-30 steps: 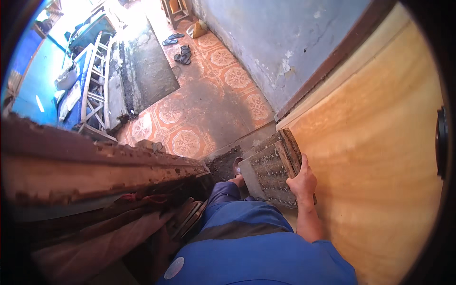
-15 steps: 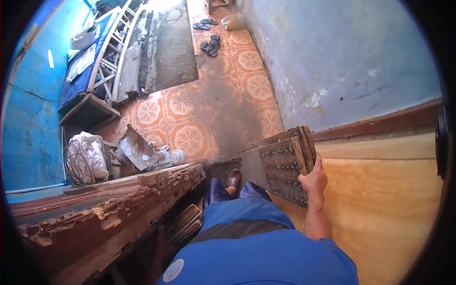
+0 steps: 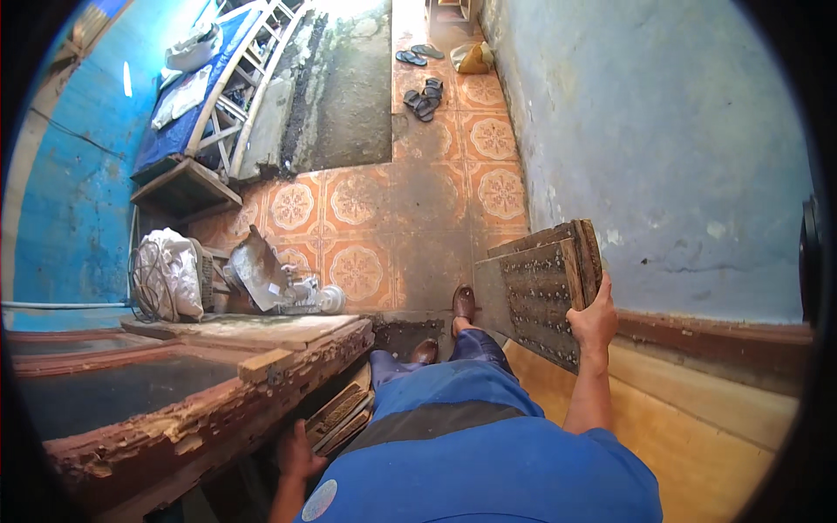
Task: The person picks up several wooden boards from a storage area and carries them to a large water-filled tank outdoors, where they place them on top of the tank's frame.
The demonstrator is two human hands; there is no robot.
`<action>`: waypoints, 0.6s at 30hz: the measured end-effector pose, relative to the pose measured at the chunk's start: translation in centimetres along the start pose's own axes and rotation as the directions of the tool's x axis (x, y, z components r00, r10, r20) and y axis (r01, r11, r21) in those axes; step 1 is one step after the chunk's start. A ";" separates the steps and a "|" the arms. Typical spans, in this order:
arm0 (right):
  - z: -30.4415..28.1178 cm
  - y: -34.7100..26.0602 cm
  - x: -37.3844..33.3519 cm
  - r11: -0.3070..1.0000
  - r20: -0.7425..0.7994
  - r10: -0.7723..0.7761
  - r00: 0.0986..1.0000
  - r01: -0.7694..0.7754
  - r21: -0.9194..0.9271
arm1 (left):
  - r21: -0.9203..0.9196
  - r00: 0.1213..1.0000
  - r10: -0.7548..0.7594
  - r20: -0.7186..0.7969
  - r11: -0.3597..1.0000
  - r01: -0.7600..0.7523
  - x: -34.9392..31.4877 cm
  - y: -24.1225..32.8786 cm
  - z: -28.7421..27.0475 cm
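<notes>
On the right, my right hand (image 3: pixel 595 321) is closed around the edge of worn wooden boards (image 3: pixel 534 292), stacked together and held upright, their broad dark face dotted with pale specks. Low on the left, my left hand (image 3: pixel 298 453) grips the near end of another bundle of wooden boards (image 3: pixel 338 420), held close against my side. Its thumb shows along the edge, while the other fingers are partly hidden. Just left of that bundle runs a door-like frame of chipped, reddish-brown wood (image 3: pixel 205 410).
Orange patterned tiles (image 3: pixel 357 272) and a sunken concrete strip (image 3: pixel 349 105) lie ahead. Sandals (image 3: pixel 425 100) rest on the tiles. A white sack (image 3: pixel 170 275) and a metal piece (image 3: pixel 257 270) stand at left. A grey-blue wall (image 3: pixel 654 131) rises at right.
I have stepped forward, with one shoe now further ahead. Both bundles of boards have come along with me, and my left hand shows more clearly.
</notes>
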State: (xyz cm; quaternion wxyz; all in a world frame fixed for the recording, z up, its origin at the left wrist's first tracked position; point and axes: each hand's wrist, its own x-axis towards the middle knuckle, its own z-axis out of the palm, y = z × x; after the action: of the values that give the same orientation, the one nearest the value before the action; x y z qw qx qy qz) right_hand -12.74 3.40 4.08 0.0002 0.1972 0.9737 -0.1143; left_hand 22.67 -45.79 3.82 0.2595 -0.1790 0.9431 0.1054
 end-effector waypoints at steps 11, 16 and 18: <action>2.1 -1.1 12.7 0.996 0.115 -0.088 0.989 0.087 0.018 | -0.183 0.961 -0.234 -0.146 0.961 0.207 7.8 11.9 -4.7; 2.7 -2.7 17.2 0.994 0.134 -0.110 0.985 0.110 0.006 | -0.317 0.920 -0.358 -0.156 0.901 0.297 12.5 16.1 -7.7; 3.2 -3.8 19.2 0.992 0.136 -0.123 0.983 0.125 -0.001 | -0.378 0.907 -0.380 -0.180 0.878 0.293 14.8 17.1 -8.5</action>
State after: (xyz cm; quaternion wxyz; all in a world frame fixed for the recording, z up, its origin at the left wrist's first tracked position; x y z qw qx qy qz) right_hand -32.02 6.67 0.96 0.0599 0.1280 0.9823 -0.1227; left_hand 0.28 -36.87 5.01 0.1183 -0.3954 0.8892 0.1973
